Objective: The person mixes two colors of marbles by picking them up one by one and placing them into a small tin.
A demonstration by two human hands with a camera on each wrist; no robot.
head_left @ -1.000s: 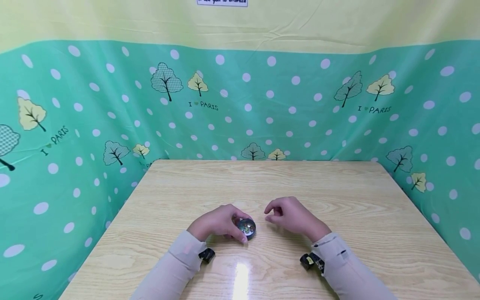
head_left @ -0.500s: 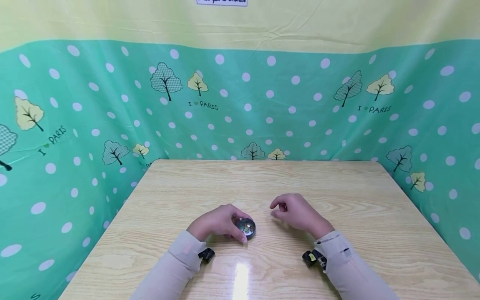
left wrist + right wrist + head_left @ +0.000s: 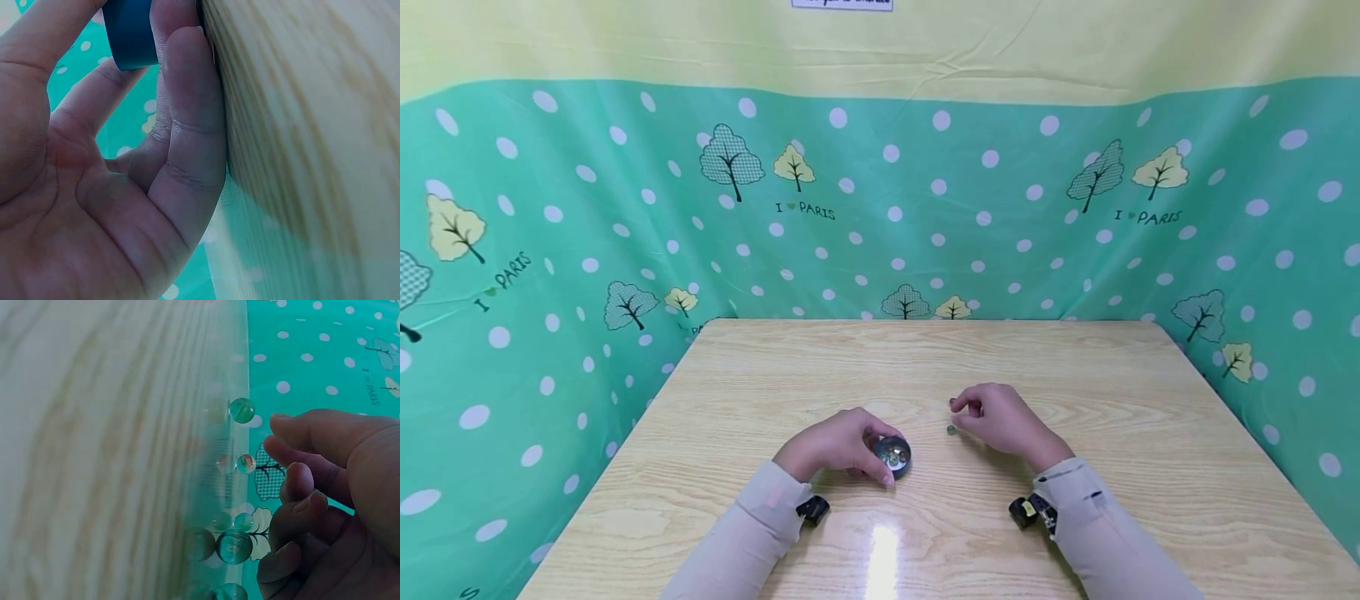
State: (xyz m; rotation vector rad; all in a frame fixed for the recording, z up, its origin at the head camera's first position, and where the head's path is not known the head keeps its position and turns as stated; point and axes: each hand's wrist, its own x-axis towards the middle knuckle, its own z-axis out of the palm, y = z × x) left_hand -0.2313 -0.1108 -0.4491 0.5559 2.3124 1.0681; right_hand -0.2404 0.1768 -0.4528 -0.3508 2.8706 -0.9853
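My left hand (image 3: 842,446) grips a small round dark container (image 3: 891,444) with its thumb and fingers. Several small bits of colour show in the container's mouth. In the left wrist view its dark blue outer wall (image 3: 129,40) shows, with the fingertips beneath it close to the table. My right hand (image 3: 1003,421) hovers just over the table to the right, thumb and forefinger apart and holding nothing. Near its fingertips lie glass marbles, one green (image 3: 951,430) and one darker (image 3: 952,402). The right wrist view shows several clear and greenish marbles (image 3: 234,546) along the wood.
The light wooden table (image 3: 820,358) shines near its front edge. A green dotted curtain (image 3: 925,208) with printed trees hangs behind it and along both sides. Each wrist bears a small black camera, one on the left (image 3: 813,510) and one on the right (image 3: 1022,512).
My right hand has drawn away to the right and slightly farther back. Two marbles by its fingertips now show in the head view. The left hand and the container have stayed put.
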